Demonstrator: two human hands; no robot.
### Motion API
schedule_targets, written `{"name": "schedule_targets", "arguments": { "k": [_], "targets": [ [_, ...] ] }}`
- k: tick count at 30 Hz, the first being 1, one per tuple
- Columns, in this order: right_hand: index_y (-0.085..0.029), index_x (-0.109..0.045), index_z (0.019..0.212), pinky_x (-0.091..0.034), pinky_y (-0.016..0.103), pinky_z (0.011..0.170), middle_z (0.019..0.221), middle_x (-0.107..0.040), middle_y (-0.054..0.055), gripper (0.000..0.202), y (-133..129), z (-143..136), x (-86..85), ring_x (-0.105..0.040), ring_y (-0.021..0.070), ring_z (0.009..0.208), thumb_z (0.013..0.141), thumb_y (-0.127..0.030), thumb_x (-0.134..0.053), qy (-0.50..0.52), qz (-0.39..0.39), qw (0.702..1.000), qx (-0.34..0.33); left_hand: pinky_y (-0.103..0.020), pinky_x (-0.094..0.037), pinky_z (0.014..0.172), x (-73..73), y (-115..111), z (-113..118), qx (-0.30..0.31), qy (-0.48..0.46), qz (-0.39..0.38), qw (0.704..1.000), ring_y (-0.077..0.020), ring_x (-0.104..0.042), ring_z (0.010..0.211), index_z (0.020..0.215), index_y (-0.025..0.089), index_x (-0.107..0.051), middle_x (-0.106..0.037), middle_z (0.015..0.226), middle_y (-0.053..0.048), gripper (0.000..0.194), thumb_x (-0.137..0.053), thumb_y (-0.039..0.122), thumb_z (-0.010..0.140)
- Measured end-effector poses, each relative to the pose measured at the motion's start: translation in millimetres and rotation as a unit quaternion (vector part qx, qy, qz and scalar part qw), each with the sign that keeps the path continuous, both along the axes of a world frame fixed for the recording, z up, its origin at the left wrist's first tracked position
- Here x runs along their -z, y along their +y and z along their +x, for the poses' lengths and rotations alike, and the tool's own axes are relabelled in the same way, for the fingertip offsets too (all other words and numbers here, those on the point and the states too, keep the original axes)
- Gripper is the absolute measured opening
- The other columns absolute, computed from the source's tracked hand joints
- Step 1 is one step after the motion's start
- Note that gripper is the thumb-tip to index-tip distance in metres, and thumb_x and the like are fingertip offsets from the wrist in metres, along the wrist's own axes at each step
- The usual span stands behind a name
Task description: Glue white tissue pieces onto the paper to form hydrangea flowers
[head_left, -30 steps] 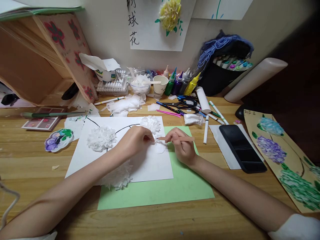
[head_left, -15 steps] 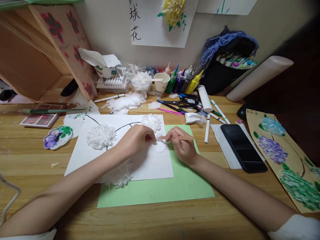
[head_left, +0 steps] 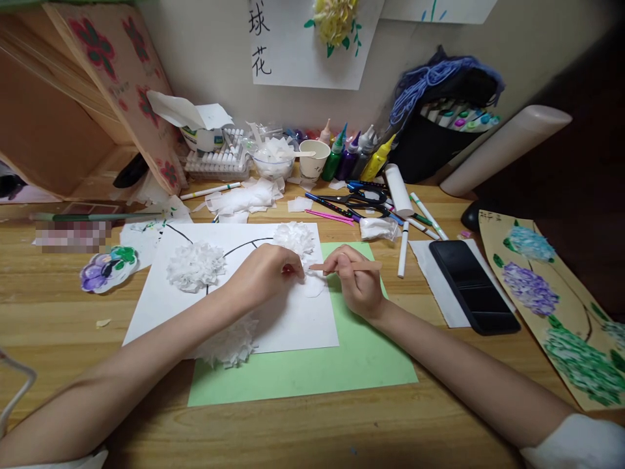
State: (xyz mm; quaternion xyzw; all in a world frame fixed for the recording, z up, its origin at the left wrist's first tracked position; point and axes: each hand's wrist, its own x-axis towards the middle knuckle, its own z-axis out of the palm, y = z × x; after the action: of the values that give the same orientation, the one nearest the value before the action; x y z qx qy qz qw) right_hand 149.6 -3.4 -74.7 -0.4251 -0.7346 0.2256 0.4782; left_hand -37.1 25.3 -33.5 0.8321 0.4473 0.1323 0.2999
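Note:
My right hand (head_left: 360,281) is closed around a flat wooden craft stick (head_left: 367,266), whose tip points left toward my other hand. The fingers of my left hand (head_left: 273,270) are pinched at a small piece of white tissue paper (head_left: 306,268), mostly hidden by the fingertips. Both hands are over white paper (head_left: 293,332) with drawn black stems. Ruffled white tissue flowers sit on it: one (head_left: 196,267) left of my left hand, another (head_left: 294,237) just beyond it. A third flower (head_left: 229,345) shows below my left forearm. Green paper (head_left: 312,381) lies underneath.
Behind the paper are scissors (head_left: 359,203), a paper cup (head_left: 314,160), a bowl of tissue pieces (head_left: 274,163) and paint bottles (head_left: 375,159). A phone (head_left: 473,286) and a painted flower sheet (head_left: 525,260) lie right. A paint palette (head_left: 108,269) is at left.
The view has shifted slightly. Both hands stay almost in place, and the craft stick tilts a little differently in my right hand.

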Motion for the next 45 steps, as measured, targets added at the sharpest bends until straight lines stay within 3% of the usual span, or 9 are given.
{"name": "schedule_targets", "arguments": {
  "k": [14, 19, 23, 27, 30, 35, 41, 45],
  "targets": [
    [-0.021, -0.048, 0.067, -0.041, 0.028, 0.062, 0.062, -0.052, 0.000, 0.030, 1.5, -0.9, -1.8, -0.052, 0.0139, 0.062, 0.093, -0.021, -0.033, -0.032, 0.001, 0.999, 0.005, -0.021, -0.044, 0.062, -1.4, 0.6, -1.1, 0.005, -0.007, 0.004, 1.000, -0.0125, -0.062, 0.064, 0.073, 0.020, -0.072, -0.071, 0.071, 0.000, 0.025, -0.053, 0.005, 0.068],
    [-0.021, -0.050, 0.067, -0.041, 0.029, 0.062, 0.064, -0.053, 0.001, 0.032, -2.5, 0.9, 2.6, -0.051, 0.0141, 0.063, 0.093, -0.023, -0.031, 0.026, 0.017, 0.999, 0.012, -0.022, -0.047, 0.064, -9.5, 5.8, -7.0, -0.013, -0.016, -0.007, 1.000, -0.0132, -0.063, 0.067, 0.076, 0.018, -0.072, -0.071, 0.074, -0.001, 0.022, -0.054, 0.007, 0.069],
    [-0.020, -0.051, 0.070, -0.040, 0.031, 0.061, 0.064, -0.054, 0.001, 0.032, -3.1, 2.8, 8.1, -0.051, 0.0148, 0.063, 0.094, -0.026, -0.030, 0.087, 0.033, 0.995, 0.022, -0.023, -0.048, 0.065, -27.4, 16.0, -22.0, -0.069, -0.005, 0.005, 0.998, -0.0139, -0.063, 0.068, 0.074, 0.017, -0.069, -0.070, 0.075, -0.001, 0.015, -0.056, 0.011, 0.070],
    [-0.020, -0.053, 0.072, -0.040, 0.030, 0.059, 0.067, -0.055, 0.001, 0.032, -1.2, 3.6, 9.6, -0.052, 0.0139, 0.063, 0.094, -0.027, -0.030, 0.132, 0.034, 0.990, 0.034, -0.026, -0.046, 0.067, -37.5, 33.0, -45.1, -0.174, 0.072, 0.103, 0.977, -0.0175, -0.062, 0.075, 0.078, 0.018, -0.068, -0.069, 0.081, -0.003, 0.012, -0.057, 0.021, 0.074],
    [-0.020, -0.054, 0.072, -0.040, 0.028, 0.058, 0.067, -0.055, 0.001, 0.033, -0.1, 3.7, 9.5, -0.051, 0.0137, 0.063, 0.094, -0.028, -0.031, 0.147, 0.015, 0.988, 0.036, -0.030, -0.046, 0.071, -30.0, 46.5, -60.7, -0.235, 0.155, 0.158, 0.946, -0.0209, -0.061, 0.083, 0.084, 0.017, -0.067, -0.068, 0.088, -0.006, 0.016, -0.054, 0.025, 0.077],
    [-0.020, -0.054, 0.072, -0.039, 0.028, 0.057, 0.067, -0.054, 0.001, 0.034, -0.6, 3.8, 10.8, -0.051, 0.0141, 0.063, 0.094, -0.030, -0.031, 0.134, 0.003, 0.991, 0.028, -0.033, -0.045, 0.076, -9.4, 55.8, -68.8, -0.262, 0.247, 0.148, 0.921, -0.0259, -0.057, 0.096, 0.093, 0.017, -0.065, -0.063, 0.100, -0.010, 0.022, -0.058, 0.028, 0.074],
    [-0.020, -0.054, 0.074, -0.039, 0.028, 0.056, 0.068, -0.054, 0.001, 0.032, -0.8, 5.2, 12.7, -0.050, 0.0138, 0.064, 0.094, -0.028, -0.030, 0.130, 0.003, 0.991, 0.005, -0.031, -0.044, 0.072, 6.0, 60.6, -70.2, -0.269, 0.234, 0.142, 0.923, -0.0246, -0.058, 0.092, 0.084, 0.016, -0.063, -0.063, 0.094, -0.010, 0.016, -0.054, 0.028, 0.078],
    [-0.020, -0.053, 0.073, -0.039, 0.028, 0.057, 0.068, -0.053, 0.002, 0.033, -0.8, 6.1, 13.1, -0.050, 0.0143, 0.064, 0.094, -0.028, -0.030, 0.128, 0.003, 0.992, -0.002, -0.029, -0.042, 0.067, 7.0, 64.7, -76.1, -0.271, 0.186, 0.129, 0.936, -0.0219, -0.059, 0.085, 0.075, 0.018, -0.062, -0.065, 0.088, -0.007, 0.010, -0.054, 0.024, 0.076]
  ]
}}
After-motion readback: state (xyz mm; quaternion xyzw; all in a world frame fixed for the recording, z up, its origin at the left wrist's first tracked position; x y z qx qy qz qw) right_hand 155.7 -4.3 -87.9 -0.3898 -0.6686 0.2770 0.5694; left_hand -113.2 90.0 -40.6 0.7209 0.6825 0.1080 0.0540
